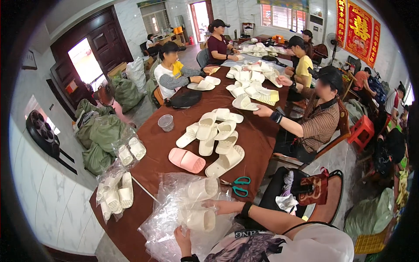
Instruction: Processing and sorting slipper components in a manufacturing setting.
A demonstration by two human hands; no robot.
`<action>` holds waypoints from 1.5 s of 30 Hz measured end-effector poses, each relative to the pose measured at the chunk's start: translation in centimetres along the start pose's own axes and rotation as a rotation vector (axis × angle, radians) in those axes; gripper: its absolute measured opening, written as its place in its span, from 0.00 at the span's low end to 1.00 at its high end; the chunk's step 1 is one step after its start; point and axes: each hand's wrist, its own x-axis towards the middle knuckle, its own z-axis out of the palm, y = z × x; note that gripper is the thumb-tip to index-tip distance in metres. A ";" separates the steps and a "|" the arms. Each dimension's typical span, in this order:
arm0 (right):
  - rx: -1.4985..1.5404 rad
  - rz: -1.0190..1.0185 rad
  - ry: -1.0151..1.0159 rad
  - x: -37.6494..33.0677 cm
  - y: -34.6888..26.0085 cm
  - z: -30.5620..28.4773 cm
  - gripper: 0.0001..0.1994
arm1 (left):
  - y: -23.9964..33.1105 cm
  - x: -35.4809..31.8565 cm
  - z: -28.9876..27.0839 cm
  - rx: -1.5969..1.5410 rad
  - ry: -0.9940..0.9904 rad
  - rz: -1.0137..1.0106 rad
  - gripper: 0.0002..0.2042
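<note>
A brown cloth covers a long table [150, 161] in a marble-walled room whose outer corners vanish into the lens's black rim. The right hand [222, 206] lies with its fingers loosely extended, fingertips at two cream slippers [203, 187]; how firmly it holds them, or the film about them, cannot be told. The left hand [183, 241], half curled, touches the near side of the clear plastic bags [163, 214]; its grip cannot be told either. The two slippers lie between and beyond the hands, among the plastic, whose glare blurs where one layer ends; whether both are inside it is unclear. One black band [246, 210] circles the right wrist, and the wearer's clothing is cut off below.

Just beyond the right hand lies one pair of teal-handled scissors [239, 187], blades partly obscured. Farther ahead are one pink slipper [187, 160] and a heap of cream slippers [207, 142], about seven, overlapping too much to count surely. Left of the left hand sit two bagged bundles, the nearer [115, 196] uncountable, the farther [132, 150] showing two slippers. One clear tub [166, 122] stands beyond. Around the far table, four co-workers show plainly; a fifth is mostly hidden.
</note>
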 end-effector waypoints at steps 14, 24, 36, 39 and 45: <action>0.741 0.625 0.633 -1.3 -2.2 0.5 0.26 | 0.5 -1.9 1.5 0.208 0.138 0.187 0.23; 0.913 0.225 0.542 2.4 -6.9 -0.5 0.25 | 2.2 -1.1 -1.4 0.100 0.197 0.077 0.15; 0.294 0.334 0.205 -1.6 0.6 -0.2 0.26 | -0.6 -5.7 -8.6 -0.765 0.868 -0.402 0.09; -0.036 0.315 0.315 -2.1 1.8 1.7 0.26 | -0.6 -7.7 -9.4 -0.551 0.862 -0.408 0.08; -0.525 0.107 0.309 -1.8 -1.1 3.0 0.26 | 1.1 -10.0 -6.8 -0.418 0.289 -0.378 0.08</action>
